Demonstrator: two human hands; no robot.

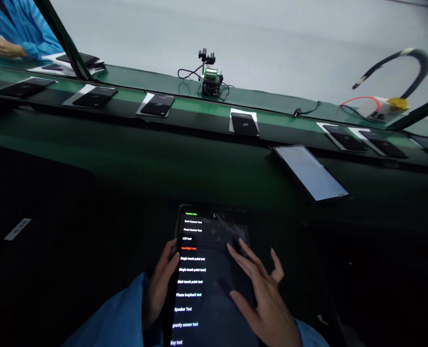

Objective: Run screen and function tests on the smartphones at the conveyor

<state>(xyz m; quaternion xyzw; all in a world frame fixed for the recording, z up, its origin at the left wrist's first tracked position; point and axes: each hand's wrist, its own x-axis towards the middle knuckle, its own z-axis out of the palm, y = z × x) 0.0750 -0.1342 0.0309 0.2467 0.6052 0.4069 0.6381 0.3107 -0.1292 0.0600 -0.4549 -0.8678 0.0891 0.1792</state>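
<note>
Your left hand [159, 284] holds the edge of a black smartphone [214, 270] showing a test list, and your right hand [264, 299] spreads wide over its screen. Past the hands, on a dark green counter [127, 159], a green conveyor belt [214, 108] carries black phones [244, 123] on white papers.

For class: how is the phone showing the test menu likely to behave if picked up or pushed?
The phone probably feels stiff: it looks a flat, straight-edged slab beside the left hand and under the right hand. Its glossy glass face looks slippery and fragile. Lying flat on the dark work surface, it would likely slide, not roll, when pushed.
</note>
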